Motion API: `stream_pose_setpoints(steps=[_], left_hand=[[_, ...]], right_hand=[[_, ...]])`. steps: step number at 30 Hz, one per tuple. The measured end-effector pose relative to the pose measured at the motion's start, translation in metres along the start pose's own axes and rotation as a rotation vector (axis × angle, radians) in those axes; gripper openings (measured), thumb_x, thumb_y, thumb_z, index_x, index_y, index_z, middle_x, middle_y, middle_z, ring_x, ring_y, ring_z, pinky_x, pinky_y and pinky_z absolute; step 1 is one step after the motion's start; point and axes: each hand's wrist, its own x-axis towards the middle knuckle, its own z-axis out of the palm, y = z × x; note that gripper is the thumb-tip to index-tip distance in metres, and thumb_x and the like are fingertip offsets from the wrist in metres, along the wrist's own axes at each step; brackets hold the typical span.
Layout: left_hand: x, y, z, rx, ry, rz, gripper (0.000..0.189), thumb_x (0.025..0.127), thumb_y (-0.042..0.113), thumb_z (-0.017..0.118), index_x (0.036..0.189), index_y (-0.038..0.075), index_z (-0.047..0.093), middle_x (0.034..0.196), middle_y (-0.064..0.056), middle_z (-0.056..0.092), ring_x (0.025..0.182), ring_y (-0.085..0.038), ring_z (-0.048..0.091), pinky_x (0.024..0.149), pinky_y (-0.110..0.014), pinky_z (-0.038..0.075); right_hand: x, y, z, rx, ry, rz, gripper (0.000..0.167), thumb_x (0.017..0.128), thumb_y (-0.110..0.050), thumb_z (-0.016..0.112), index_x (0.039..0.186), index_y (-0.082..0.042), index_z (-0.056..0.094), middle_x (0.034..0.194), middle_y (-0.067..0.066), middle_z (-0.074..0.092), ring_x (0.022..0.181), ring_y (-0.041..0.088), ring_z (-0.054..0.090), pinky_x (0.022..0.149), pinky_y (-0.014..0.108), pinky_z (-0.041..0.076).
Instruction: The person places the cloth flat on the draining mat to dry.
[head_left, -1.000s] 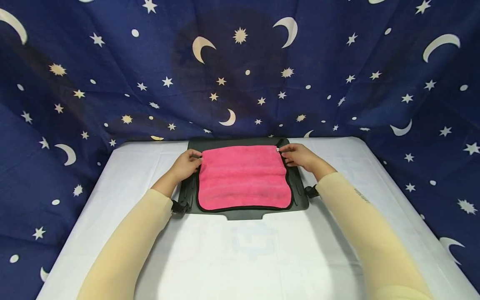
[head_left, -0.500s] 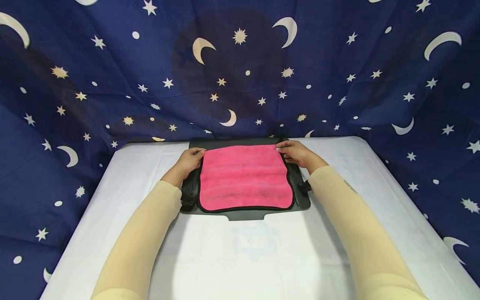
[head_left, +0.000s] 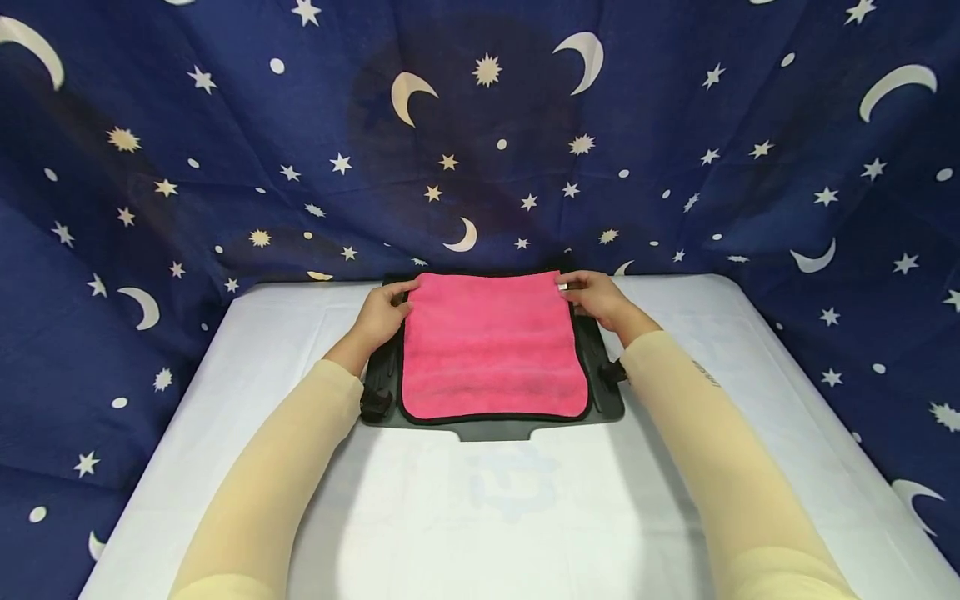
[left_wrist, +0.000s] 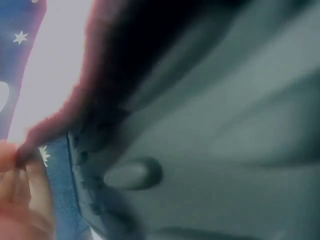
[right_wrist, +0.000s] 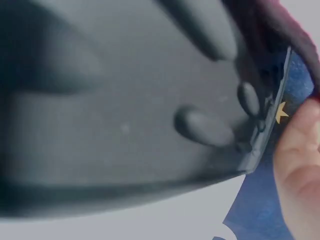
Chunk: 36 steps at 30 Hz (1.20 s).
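Observation:
A pink towel (head_left: pixel 491 346) with a black border lies spread over a dark grey plastic board (head_left: pixel 493 431). My left hand (head_left: pixel 381 318) pinches the towel's far left corner between thumb and fingers. At the far right corner, beside a small white tag, my right hand (head_left: pixel 602 302) pinches the other end. The towel's far edge is raised, while its near edge rests on the board. In the left wrist view the lifted towel (left_wrist: pixel 56 65) slopes up from the fingertips. Oval bumps mark the board (right_wrist: pixel 110 125) in the right wrist view, where most of the towel is out of sight.
The board lies on a white-covered table (head_left: pixel 510 508), close to its far edge. Behind hangs a dark blue curtain (head_left: pixel 300 108) printed with moons and stars, which also runs down both sides of the table.
Both hands have raised the towel's far edge, so it now covers most of the board's far strip. The left hand has shifted slightly right and taken the corner more firmly.

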Motion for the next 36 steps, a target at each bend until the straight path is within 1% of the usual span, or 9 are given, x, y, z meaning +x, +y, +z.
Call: stream_pose_setpoints(steps=[2, 5, 8, 12, 15, 21, 28, 32, 36], left_hand=[[0.0, 0.002, -0.001, 0.048, 0.026, 0.032, 0.042, 0.1, 0.001, 0.057, 0.142, 0.006, 0.057, 0.147, -0.013, 0.051, 0.129, -0.031, 0.052, 0.105, -0.042, 0.045], [0.002, 0.005, 0.0, 0.102, 0.027, 0.039, 0.044, 0.1, 0.001, 0.057, 0.144, 0.004, 0.054, 0.148, -0.015, 0.05, 0.131, -0.031, 0.05, 0.108, -0.042, 0.042], [0.003, 0.005, 0.003, 0.201, -0.025, 0.001, 0.049, 0.099, 0.002, 0.056, 0.148, 0.002, 0.047, 0.15, -0.019, 0.047, 0.136, -0.032, 0.045, 0.112, -0.043, 0.037], [0.003, 0.002, 0.007, 0.309, -0.102, -0.06, 0.055, 0.098, 0.003, 0.056, 0.151, -0.002, 0.04, 0.152, -0.023, 0.042, 0.142, -0.032, 0.038, 0.117, -0.042, 0.03], [0.003, -0.001, 0.008, 0.313, -0.099, -0.084, 0.055, 0.097, 0.003, 0.056, 0.15, -0.002, 0.041, 0.149, -0.024, 0.045, 0.137, -0.032, 0.043, 0.115, -0.042, 0.033], [0.004, -0.002, 0.007, 0.319, -0.085, -0.083, 0.057, 0.095, 0.0, 0.057, 0.15, -0.001, 0.042, 0.138, -0.027, 0.054, 0.119, -0.032, 0.052, 0.107, -0.043, 0.04], [0.009, -0.003, 0.007, 0.303, -0.101, -0.093, 0.061, 0.095, -0.002, 0.057, 0.153, 0.001, 0.037, 0.145, -0.025, 0.05, 0.126, -0.031, 0.05, 0.11, -0.042, 0.039], [0.009, -0.003, 0.007, 0.311, -0.129, -0.069, 0.061, 0.096, -0.002, 0.056, 0.153, -0.003, 0.035, 0.151, -0.025, 0.043, 0.132, -0.033, 0.048, 0.112, -0.042, 0.037], [0.002, 0.002, 0.004, 0.276, -0.173, -0.073, 0.054, 0.098, -0.001, 0.056, 0.15, -0.003, 0.04, 0.148, -0.024, 0.045, 0.123, -0.033, 0.051, 0.105, -0.041, 0.041]], right_hand=[[-0.001, 0.0, -0.002, 0.002, 0.038, -0.02, 0.04, 0.101, -0.005, 0.057, 0.141, -0.003, 0.053, 0.141, 0.017, 0.051, 0.098, 0.014, 0.056, 0.076, 0.025, 0.051], [0.0, 0.0, -0.002, -0.003, 0.055, -0.04, 0.043, 0.101, -0.003, 0.058, 0.143, -0.003, 0.052, 0.142, 0.018, 0.05, 0.101, 0.016, 0.056, 0.078, 0.026, 0.052], [0.003, 0.003, 0.001, -0.028, 0.0, -0.039, 0.049, 0.1, 0.0, 0.057, 0.147, -0.002, 0.047, 0.15, 0.022, 0.042, 0.112, 0.025, 0.057, 0.091, 0.036, 0.053], [0.005, 0.004, 0.007, -0.08, -0.105, -0.021, 0.056, 0.099, 0.005, 0.053, 0.153, 0.001, 0.036, 0.158, 0.027, 0.027, 0.131, 0.038, 0.046, 0.107, 0.051, 0.043], [0.005, 0.002, 0.011, -0.084, -0.12, -0.005, 0.057, 0.099, 0.007, 0.051, 0.153, 0.003, 0.033, 0.157, 0.029, 0.026, 0.134, 0.041, 0.043, 0.108, 0.054, 0.039], [0.003, 0.001, 0.01, -0.088, -0.115, 0.008, 0.058, 0.096, 0.012, 0.052, 0.151, 0.007, 0.034, 0.148, 0.033, 0.036, 0.125, 0.04, 0.048, 0.107, 0.053, 0.041], [0.006, 0.005, 0.009, -0.143, -0.078, -0.024, 0.059, 0.093, 0.014, 0.053, 0.15, 0.007, 0.037, 0.151, 0.033, 0.034, 0.122, 0.038, 0.049, 0.105, 0.053, 0.043], [0.007, 0.005, 0.009, -0.177, -0.084, -0.027, 0.059, 0.094, 0.013, 0.052, 0.15, 0.006, 0.037, 0.151, 0.032, 0.034, 0.123, 0.038, 0.048, 0.105, 0.052, 0.044], [0.001, 0.005, 0.006, -0.189, -0.119, -0.027, 0.058, 0.096, 0.009, 0.053, 0.151, 0.004, 0.036, 0.15, 0.032, 0.035, 0.126, 0.04, 0.049, 0.104, 0.053, 0.045]])
